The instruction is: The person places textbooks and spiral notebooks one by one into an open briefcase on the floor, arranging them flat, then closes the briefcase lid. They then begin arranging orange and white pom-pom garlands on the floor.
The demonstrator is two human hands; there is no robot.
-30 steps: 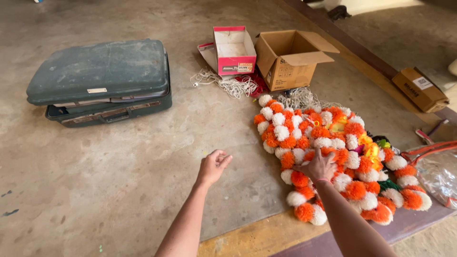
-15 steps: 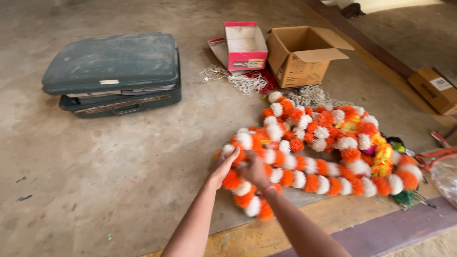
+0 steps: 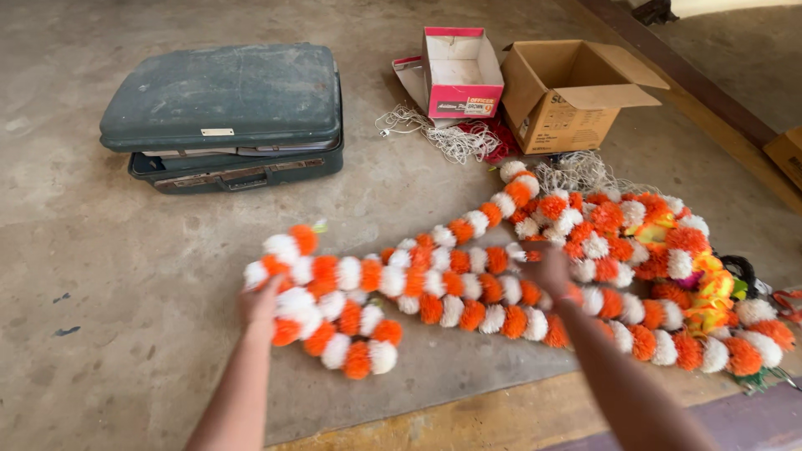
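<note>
On the concrete floor (image 3: pixel 125 334), toward its far left, a dark green suitcase (image 3: pixel 221 108) lies flat, its lid slightly ajar over papers. Across the middle and right of the floor stretches a garland (image 3: pixel 468 288) of orange and white pom-pom flowers; its strands run from the left hand to a heap (image 3: pixel 652 250) of more such flowers near the right edge, with a few yellow blooms mixed in. Beyond the heap, at the far side, an open cardboard box (image 3: pixel 568 100) stands with flaps raised, and just left of it a smaller pink-and-white box (image 3: pixel 459 71) stands open too. White string (image 3: pixel 434 134) lies tangled in front of that box, beside a scrap of red cloth (image 3: pixel 493 138). The left hand (image 3: pixel 261 305) grips the bunched end of the garland, fingers curled around the flowers. The right hand (image 3: pixel 547 269) clasps the strands further along, fingers closed over them, close to the heap.
</note>
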